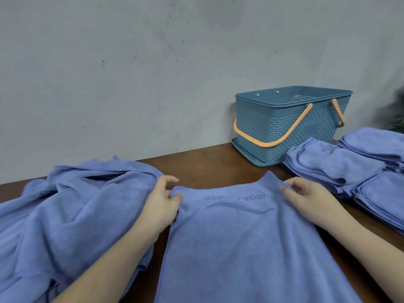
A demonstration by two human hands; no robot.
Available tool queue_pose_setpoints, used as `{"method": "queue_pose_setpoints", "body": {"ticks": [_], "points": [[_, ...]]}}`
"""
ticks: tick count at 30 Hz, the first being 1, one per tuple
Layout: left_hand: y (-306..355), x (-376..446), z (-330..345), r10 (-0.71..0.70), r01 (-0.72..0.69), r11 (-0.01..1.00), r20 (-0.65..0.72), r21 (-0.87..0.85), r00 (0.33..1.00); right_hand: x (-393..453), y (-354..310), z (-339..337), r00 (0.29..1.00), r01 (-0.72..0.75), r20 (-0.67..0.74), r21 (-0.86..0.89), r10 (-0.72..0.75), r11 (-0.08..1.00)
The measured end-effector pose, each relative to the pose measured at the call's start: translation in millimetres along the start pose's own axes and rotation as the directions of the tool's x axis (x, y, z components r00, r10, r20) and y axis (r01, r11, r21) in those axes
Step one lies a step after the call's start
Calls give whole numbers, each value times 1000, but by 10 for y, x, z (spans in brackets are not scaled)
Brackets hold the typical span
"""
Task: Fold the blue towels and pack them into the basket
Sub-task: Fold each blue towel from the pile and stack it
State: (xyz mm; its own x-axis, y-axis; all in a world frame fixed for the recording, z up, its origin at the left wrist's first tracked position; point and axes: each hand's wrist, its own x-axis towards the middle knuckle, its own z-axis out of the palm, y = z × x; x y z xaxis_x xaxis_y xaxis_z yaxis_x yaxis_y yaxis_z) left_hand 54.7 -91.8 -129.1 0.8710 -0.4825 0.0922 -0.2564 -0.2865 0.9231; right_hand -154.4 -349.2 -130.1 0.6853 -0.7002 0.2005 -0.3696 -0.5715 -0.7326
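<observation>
A: Where do we have the towel right now?

B: Spread flat on the brown surface, in the middle of its near edge, with the embossed lettering and wavy line toward the far side. We hold it by its two far corners.

A: And our fingers?

B: On our left hand the fingers are closed on the far left corner, thumb and forefinger pinching the hem. On our right hand they pinch the far right corner the same way, and that corner is lifted a little off the surface, so the far hem sags between our hands.

A: What lies to the left?

B: The rumpled heap of unfolded towels, filling the left end of the surface up to the wall. Our left wrist lies just beside it, and the heap's edge touches the towel's left side near the front.

A: And the folded ones?

B: The folded towels sit in stacks along the right edge, well apart from our right hand.

A: The basket?

B: The blue basket stands upright at the far edge of the surface, against the wall, just beside the folded stacks. Its orange handles hang down over its sides. What we can see of the inside shows only the perforated walls.
</observation>
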Motion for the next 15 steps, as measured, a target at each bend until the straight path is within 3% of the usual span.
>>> {"method": "queue_pose_setpoints", "body": {"ticks": [4,9,15], "points": [[-1,14,3,-2,2,1000,-19,-29,1000,-16,30,-120,995,-60,-80,-57,55,997],[-25,-11,11,10,-11,998,-10,-65,1000,-76,-11,-180,987,-161,-32,-160,157,974],[-26,31,4,9,-9,999,-1,48,1000,-85,-36,-158,985,-171,-23,-262,171,950]]}}
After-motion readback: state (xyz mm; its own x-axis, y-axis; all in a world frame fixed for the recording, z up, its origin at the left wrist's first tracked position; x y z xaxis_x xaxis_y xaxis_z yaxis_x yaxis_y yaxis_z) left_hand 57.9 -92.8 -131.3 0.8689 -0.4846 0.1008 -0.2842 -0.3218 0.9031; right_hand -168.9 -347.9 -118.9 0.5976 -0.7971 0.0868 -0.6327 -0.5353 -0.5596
